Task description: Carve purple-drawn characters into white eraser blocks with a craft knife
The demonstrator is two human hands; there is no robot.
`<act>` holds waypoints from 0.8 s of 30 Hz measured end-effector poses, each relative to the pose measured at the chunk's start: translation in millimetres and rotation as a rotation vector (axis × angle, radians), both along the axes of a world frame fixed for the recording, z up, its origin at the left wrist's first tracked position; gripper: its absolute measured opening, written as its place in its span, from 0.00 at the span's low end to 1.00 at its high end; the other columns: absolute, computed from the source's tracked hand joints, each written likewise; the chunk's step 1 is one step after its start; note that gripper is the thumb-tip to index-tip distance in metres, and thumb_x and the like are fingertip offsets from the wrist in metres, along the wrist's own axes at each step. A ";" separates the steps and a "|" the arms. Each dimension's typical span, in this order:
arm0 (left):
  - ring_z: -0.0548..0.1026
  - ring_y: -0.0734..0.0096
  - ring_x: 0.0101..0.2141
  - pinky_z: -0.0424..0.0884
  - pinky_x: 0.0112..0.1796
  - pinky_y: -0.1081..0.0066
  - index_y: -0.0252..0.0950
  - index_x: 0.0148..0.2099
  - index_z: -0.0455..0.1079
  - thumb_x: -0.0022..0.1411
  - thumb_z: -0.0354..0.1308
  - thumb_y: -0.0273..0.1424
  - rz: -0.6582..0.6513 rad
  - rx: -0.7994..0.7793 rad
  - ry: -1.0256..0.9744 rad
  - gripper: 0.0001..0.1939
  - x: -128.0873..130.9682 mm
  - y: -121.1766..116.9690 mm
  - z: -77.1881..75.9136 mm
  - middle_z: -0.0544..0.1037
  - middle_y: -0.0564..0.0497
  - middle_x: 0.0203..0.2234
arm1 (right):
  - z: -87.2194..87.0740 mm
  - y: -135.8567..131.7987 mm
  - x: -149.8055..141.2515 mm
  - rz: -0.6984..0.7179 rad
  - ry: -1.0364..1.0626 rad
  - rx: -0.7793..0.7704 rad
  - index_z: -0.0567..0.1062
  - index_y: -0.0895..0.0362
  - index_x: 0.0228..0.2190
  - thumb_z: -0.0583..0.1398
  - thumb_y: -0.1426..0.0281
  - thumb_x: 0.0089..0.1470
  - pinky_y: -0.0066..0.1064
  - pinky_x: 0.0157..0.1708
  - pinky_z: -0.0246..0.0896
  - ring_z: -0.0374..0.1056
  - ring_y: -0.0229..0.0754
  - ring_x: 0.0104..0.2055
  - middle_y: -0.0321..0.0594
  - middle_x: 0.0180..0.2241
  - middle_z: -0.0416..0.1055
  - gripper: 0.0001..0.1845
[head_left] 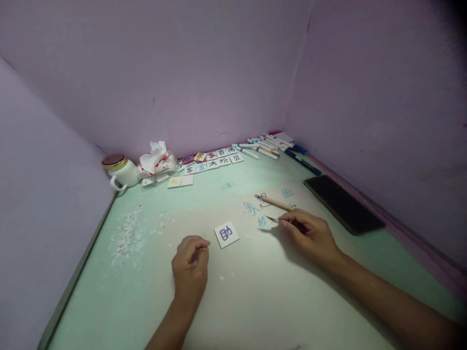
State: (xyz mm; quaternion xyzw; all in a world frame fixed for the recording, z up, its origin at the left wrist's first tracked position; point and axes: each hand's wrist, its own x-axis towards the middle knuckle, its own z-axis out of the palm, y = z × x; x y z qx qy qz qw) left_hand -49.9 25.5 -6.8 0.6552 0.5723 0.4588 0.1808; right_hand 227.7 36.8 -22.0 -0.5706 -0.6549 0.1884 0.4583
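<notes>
My right hand (310,233) pinches a craft knife (273,219), its pointed blade facing left just above the table. A wooden stick (275,202) with a dark, split-looking tip reaches out behind the same fingers; whether the hand grips it too, I cannot tell. My left hand (190,262) rests on the table with fingers curled in and nothing visible in them. Just right of its fingertips lies a white square tile (226,234) bearing a purple character. Blue and dark characters (250,208) are written on the tabletop near the knife.
White shavings (129,238) lie at the left. Along the back stand a lidded white mug (122,174) and a tissue pack (157,163), beside rows of character tiles (212,164). Several markers (268,146) and a dark phone (343,203) lie at the right, near the purple wall (383,121).
</notes>
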 end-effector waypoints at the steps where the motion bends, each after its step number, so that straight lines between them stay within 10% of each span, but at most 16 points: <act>1: 0.71 0.67 0.32 0.67 0.33 0.69 0.39 0.29 0.68 0.55 0.53 0.28 0.003 -0.005 0.008 0.05 0.4 0.4 -0.1 0.72 0.52 0.28 | -0.1 -0.4 -0.1 -0.007 0.006 -0.001 0.75 0.54 0.28 0.59 0.68 0.52 0.31 0.24 0.59 0.66 0.40 0.26 0.37 0.26 0.73 0.05; 13: 0.69 0.50 0.47 0.65 0.46 0.50 0.38 0.55 0.63 0.51 0.58 0.29 -0.087 -0.306 0.372 0.27 14.7 8.9 4.0 0.70 0.41 0.48 | 37.7 -1.6 -17.5 0.184 0.281 -0.222 0.71 0.54 0.31 0.56 0.67 0.54 0.26 0.20 0.59 0.65 0.37 0.22 0.35 0.22 0.68 0.04; 24: 0.68 0.55 0.45 0.64 0.45 0.55 0.40 0.49 0.67 0.49 0.61 0.29 -0.249 -0.279 0.456 0.22 15.2 23.7 -1.4 0.70 0.45 0.45 | 17.5 -6.7 -48.4 0.171 -0.308 0.041 0.74 0.51 0.36 0.55 0.75 0.53 0.30 0.27 0.64 0.73 0.40 0.30 0.35 0.30 0.78 0.11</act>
